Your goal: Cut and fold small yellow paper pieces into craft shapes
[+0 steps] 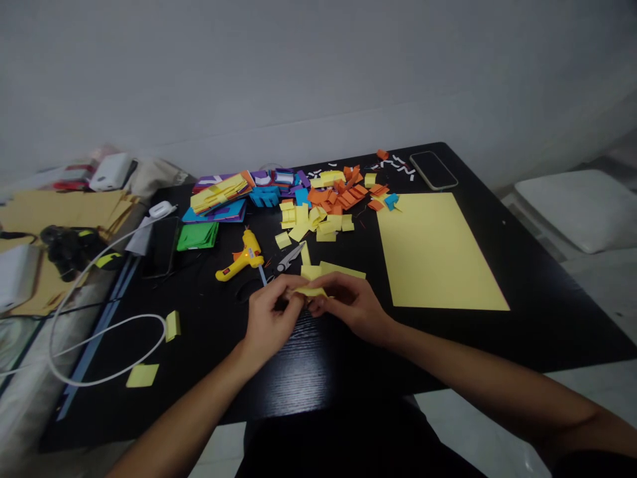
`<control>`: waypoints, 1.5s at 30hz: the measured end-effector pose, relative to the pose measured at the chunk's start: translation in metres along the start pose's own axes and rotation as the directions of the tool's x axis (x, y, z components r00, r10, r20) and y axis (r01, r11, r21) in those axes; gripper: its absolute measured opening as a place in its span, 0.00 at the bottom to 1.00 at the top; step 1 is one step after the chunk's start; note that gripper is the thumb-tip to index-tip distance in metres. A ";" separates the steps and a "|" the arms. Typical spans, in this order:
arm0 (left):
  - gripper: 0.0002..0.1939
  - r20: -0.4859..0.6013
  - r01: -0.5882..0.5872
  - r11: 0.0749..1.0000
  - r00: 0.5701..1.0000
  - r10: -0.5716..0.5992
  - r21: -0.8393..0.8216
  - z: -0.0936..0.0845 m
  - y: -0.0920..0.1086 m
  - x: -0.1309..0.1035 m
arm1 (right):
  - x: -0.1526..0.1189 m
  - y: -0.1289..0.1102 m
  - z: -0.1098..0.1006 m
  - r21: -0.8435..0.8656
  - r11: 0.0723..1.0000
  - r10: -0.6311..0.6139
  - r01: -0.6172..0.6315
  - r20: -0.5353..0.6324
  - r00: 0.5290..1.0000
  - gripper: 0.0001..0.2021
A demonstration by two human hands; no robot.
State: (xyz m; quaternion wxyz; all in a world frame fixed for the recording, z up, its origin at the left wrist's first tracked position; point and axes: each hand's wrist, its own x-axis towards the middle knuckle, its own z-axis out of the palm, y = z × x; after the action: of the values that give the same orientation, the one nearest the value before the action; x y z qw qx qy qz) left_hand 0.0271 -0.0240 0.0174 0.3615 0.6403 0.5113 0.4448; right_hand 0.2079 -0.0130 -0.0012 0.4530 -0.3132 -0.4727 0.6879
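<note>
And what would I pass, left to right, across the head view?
White box at the left edge → green papers → yellow glue gun → small yellow paper held by left hand and right hand → large yellow sheet → white seat.

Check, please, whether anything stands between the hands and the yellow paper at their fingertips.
Nothing visible does: the left hand and the right hand both hold the yellow paper; the scissors lie beyond them.

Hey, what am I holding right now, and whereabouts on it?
A small yellow paper piece, held near its two ends between the fingers of your left hand and right hand.
</note>
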 end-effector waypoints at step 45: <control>0.07 0.067 0.175 0.969 0.984 -0.165 -0.174 -0.003 -0.007 0.004 | 0.005 0.000 -0.005 -0.176 0.983 -0.084 0.043 -0.235 0.968 0.21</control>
State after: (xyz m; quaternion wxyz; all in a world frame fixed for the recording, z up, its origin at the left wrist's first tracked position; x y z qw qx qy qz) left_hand 0.0217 -0.0188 0.0127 0.4677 0.5704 0.5126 0.4394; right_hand 0.2105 -0.0065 -0.0029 0.5006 -0.4167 -0.4807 0.5872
